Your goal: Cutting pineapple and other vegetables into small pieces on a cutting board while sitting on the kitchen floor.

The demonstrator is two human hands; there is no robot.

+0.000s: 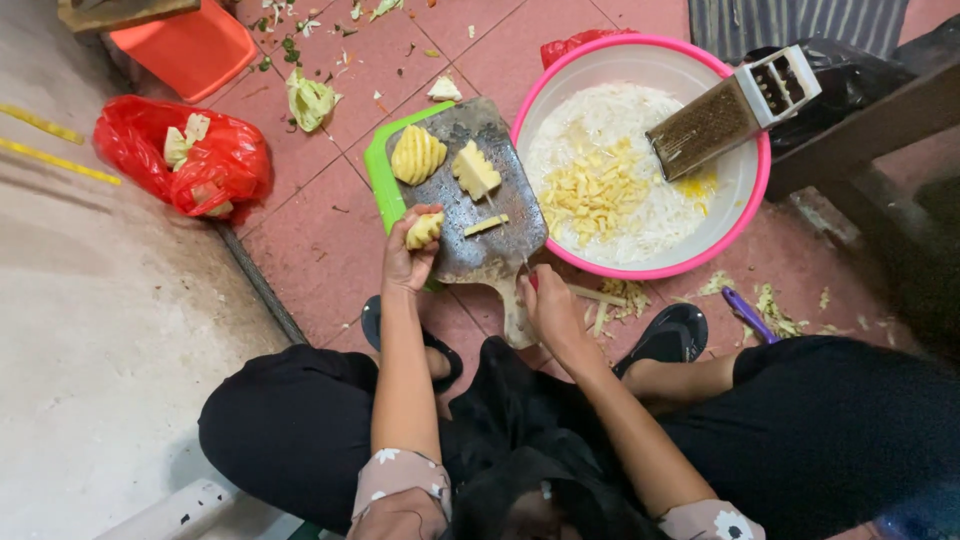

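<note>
Two bare forearms reaching up from a squat on the red tiled floor (320,230), elbows near the knees, patterned sleeves pushed back.

Largest, at one o'clock: round pink basin (757,190), holding white shreds with a heap of yellow pineapple pieces (592,190) in the middle. Metal box grater (732,110) lying tilted across the basin's rim at two o'clock.

At ten o'clock, well apart: red plastic bag (225,160) with pale scraps spilling out; beyond it, at eleven o'clock, an orange tub (190,45).

At twelve o'clock: worn wooden cutting board (480,190), handle pointing back towards six, lying over a green board (378,170) that shows along the side. On the wood, a scored pineapple half (417,154), a cut chunk (474,170) just beside it, and a thin sliver (486,225) lower down.

Left hand (408,255) at the board's near left edge, wrist bent upward, fingers curled around a small pineapple piece (424,230), gripping it against the wood.

Right hand (550,300) at five o'clock of the board, beside the handle, clenched around a knife handle (533,281), only a red trace showing; blade angled up toward the board, too thin to follow.

Smallest: purple peeler-like tool (748,313) on the tiles at four o'clock, amid pale scraps.
</note>
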